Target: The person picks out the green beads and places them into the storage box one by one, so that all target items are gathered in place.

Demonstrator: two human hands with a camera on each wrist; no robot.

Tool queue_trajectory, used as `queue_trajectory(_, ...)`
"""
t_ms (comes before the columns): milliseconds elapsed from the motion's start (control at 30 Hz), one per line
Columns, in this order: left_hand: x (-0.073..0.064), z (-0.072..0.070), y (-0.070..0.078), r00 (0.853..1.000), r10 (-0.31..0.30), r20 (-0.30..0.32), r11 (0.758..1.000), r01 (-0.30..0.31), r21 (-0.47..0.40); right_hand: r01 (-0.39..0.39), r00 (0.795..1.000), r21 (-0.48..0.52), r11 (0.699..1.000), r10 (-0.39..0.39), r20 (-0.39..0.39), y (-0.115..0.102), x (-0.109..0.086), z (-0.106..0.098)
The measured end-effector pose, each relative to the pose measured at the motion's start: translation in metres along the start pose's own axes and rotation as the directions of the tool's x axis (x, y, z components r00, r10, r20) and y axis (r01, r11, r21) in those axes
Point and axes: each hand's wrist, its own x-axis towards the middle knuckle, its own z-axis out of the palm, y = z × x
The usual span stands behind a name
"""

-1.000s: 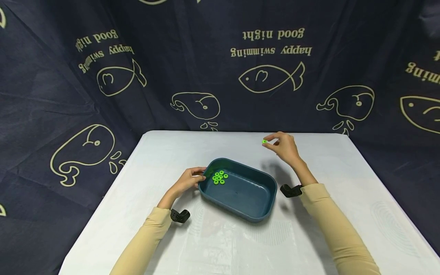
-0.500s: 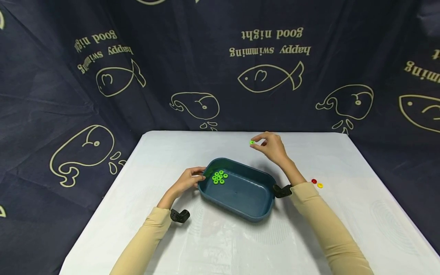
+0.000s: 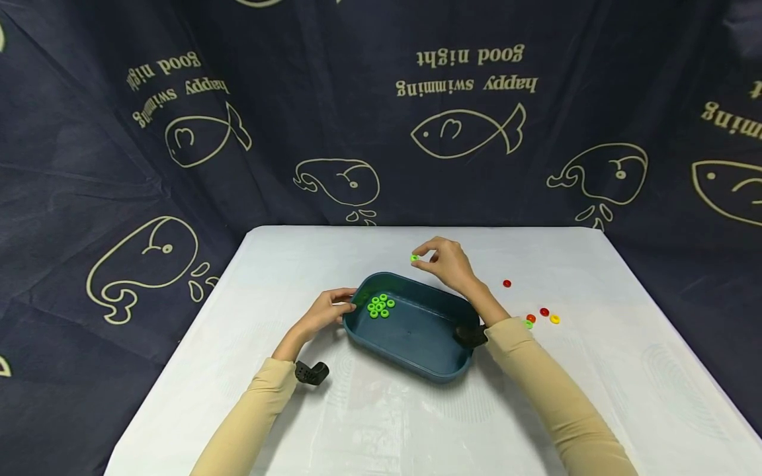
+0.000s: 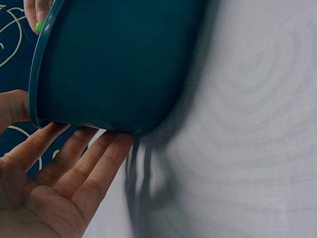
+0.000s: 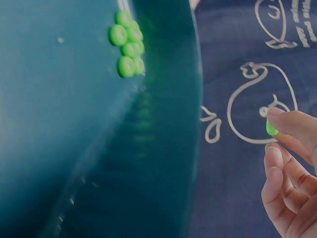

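In the head view a dark teal plastic bin lies at a slant on the white table. My left hand grips its left end, thumb on the rim and fingers against the outer wall, as the left wrist view shows. Several bright green rings lie clustered in the bin's left end. Beyond the bin's far rim, my right hand pinches one small green ring between thumb and finger. That ring shows partly covered by fingertips in the right wrist view.
Right of the bin lie loose rings: a red one, another red one, an orange-red one, a yellow one and a green one partly behind the sleeve. A dark printed curtain hangs behind the table.
My right hand has moved left with the green ring, and lately slightly nearer the bin. Loose rings that the right arm covered have come into view. The left hand and bin stay put.
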Motion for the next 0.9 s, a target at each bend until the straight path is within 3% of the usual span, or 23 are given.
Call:
queue_trajectory(267, 0.005, 0.001, -0.009, 1.000, -0.013, -0.022, 1.000, 0.013, 0.009, 0.051, 0.995, 0.012, 0.999, -0.052, 0.088, -0.009, -0.004, 0.022)
queue_trajectory(600, -0.010, 0.002, 0.019, 1.000, -0.014, 0.007, 1.000, 0.014, 0.013, 0.075, 0.986, 0.001, 0.997, -0.074, 0.151, -0.017, -0.010, 0.039)
queue_trajectory(900, -0.013, 0.001, 0.022, 1.000, -0.024, 0.006, 1.000, 0.024, 0.002, 0.148, 0.969, -0.066, 0.987, -0.132, 0.211, -0.016, -0.017, 0.057)
